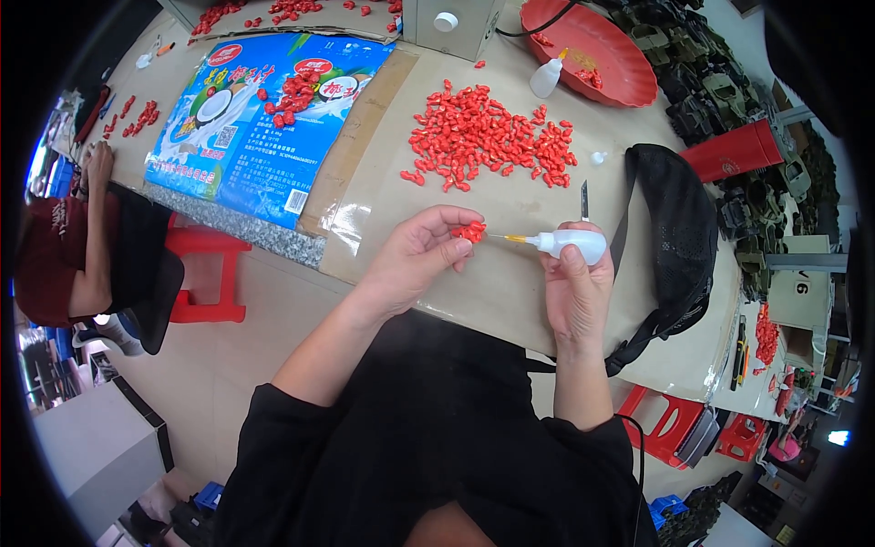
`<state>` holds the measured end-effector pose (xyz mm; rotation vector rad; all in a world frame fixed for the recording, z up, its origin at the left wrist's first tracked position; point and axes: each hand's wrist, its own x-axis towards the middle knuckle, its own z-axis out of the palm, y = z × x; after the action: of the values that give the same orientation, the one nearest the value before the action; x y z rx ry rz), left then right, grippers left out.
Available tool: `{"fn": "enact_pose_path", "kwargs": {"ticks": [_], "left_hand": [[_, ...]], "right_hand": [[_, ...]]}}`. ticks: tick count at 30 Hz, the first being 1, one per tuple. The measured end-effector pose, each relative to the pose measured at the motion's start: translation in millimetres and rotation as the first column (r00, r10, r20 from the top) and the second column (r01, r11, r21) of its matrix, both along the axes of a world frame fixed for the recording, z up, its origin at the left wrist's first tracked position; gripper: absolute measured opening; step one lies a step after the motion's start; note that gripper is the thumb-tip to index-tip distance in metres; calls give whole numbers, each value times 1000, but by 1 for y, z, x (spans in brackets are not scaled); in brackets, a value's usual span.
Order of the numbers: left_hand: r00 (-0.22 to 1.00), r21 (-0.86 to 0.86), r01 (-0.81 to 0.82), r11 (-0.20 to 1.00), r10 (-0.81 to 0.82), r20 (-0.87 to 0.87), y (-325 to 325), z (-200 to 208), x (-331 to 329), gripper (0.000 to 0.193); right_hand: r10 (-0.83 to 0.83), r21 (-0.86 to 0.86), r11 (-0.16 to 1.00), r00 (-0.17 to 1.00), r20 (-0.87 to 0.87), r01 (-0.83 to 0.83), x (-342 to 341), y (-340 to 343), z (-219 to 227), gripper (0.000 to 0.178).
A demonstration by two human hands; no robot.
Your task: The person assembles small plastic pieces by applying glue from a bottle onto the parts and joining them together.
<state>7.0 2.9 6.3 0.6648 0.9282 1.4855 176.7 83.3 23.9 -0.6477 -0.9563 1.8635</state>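
Observation:
My left hand [421, 253] pinches a small red molded piece [471, 232] between thumb and fingers, above the table's near edge. In my right hand [579, 296] is a white squeeze bottle [574, 244], tipped on its side. Its thin needle, with a yellow base [518, 239], points left, and the tip comes up close to the red piece; whether they touch I cannot tell. Just beyond the bottle a narrow blade [584, 199] shows, its lower end hidden behind it. A spread pile of similar small red pieces [483, 137] lies beyond my hands.
A second squeeze bottle [546, 78] stands by a red basin [629, 77]. A black mesh cap [674, 237] lies to the right, with a small white cap [598, 158] nearby. Blue printed cardboard [246, 128] bears more red pieces at left. Another person's arm [94, 228] rests at far left.

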Motion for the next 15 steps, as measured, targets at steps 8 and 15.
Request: {"fn": "enact_pose_path", "kwargs": {"ticks": [8, 15], "left_hand": [[998, 1, -18, 1000, 18, -64, -3, 0, 3, 26], [999, -8, -9, 1000, 8, -51, -3, -3, 1, 27]], "right_hand": [[-27, 96, 995, 998, 56, 21, -4, -6, 5, 23], [-95, 301, 952, 985, 141, 49, -3, -8, -3, 27]]}}
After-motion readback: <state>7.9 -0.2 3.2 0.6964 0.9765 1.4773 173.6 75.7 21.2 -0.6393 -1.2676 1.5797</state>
